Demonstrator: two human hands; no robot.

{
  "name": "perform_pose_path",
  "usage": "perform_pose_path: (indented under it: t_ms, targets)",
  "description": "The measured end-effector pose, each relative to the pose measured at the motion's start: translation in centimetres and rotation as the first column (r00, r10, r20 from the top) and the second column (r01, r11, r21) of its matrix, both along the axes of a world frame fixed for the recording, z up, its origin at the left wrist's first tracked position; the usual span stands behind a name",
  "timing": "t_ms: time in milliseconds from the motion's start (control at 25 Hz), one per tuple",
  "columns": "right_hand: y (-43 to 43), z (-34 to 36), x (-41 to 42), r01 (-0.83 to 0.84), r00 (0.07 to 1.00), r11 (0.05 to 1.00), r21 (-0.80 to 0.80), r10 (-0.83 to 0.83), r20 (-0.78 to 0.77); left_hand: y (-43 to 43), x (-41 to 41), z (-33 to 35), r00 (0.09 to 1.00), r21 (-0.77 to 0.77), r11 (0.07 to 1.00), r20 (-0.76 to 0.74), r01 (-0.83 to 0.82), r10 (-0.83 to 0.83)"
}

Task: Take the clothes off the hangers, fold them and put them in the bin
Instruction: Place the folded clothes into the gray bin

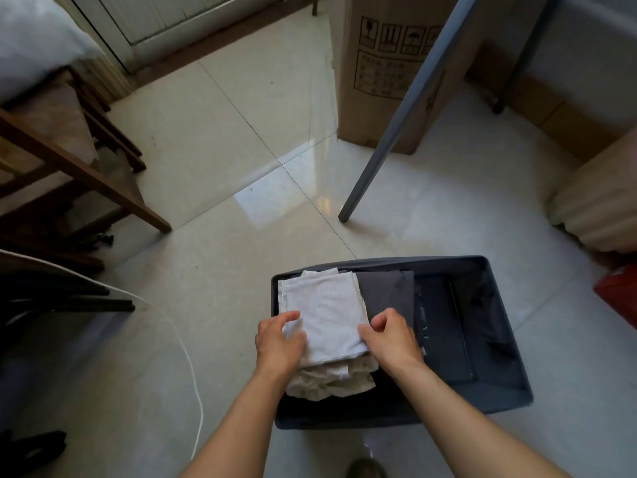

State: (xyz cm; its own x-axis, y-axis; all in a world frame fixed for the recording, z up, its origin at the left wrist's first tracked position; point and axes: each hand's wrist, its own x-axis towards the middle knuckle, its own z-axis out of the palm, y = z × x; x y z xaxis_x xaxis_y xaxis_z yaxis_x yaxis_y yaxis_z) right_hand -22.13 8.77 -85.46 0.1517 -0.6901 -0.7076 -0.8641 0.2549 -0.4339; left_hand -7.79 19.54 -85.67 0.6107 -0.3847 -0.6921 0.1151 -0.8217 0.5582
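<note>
Bin (499,357), lower centre: our left hand (279,343) and right hand (389,336), fingers (289,318) pinching opposite edges, hold folded white garment (327,315) flat to settle it squarely onto pile (331,381).

Dark grey fabric bin (510,357) – on the tiled floor (224,150), near centre-right.
Contents, left half: folded white garment (327,312) lying on a crumpled cream garment (331,381); just right of them, a folded dark garment (386,291).
Left hand (277,343) – pinches the white garment's left edge, thumb on top.
Right hand (391,336) – fingers curled at its right edge, thumb touching the cloth.
Cardboard box (379,81) – far, upright, printed handling symbols.
Grey metal leg (389,125) – slanted, in front of the box.
Wooden frame (86,177) – left.
White cord (193,367) – curving across the floor, near left.
</note>
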Motion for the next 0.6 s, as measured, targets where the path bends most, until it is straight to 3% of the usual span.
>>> perform_pose_path:
  t_ms: [200, 360, 600]
  targets:
    - [0.8, 7.2, -1.3, 0.213, 0.968, 0.977, 0.024, -0.214, 0.134, -0.8, -1.9, 9.8, 0.935, -0.141, 0.942, -0.234, -0.304, 0.267]
    - [2.7, 15.7, -1.8, 0.390, 0.834, 0.904, 0.173, -0.427, 0.349, -0.6, -4.2, 19.3, 0.887, -0.206, 0.912, -0.383, -0.354, 0.258]
    - [7.1, 31.1, -4.8, 0.496, 0.639, 0.830, 0.256, -0.548, 0.539, 2.3, -6.9, 33.5, 0.812, -0.323, 0.832, -0.536, -0.451, 0.232]
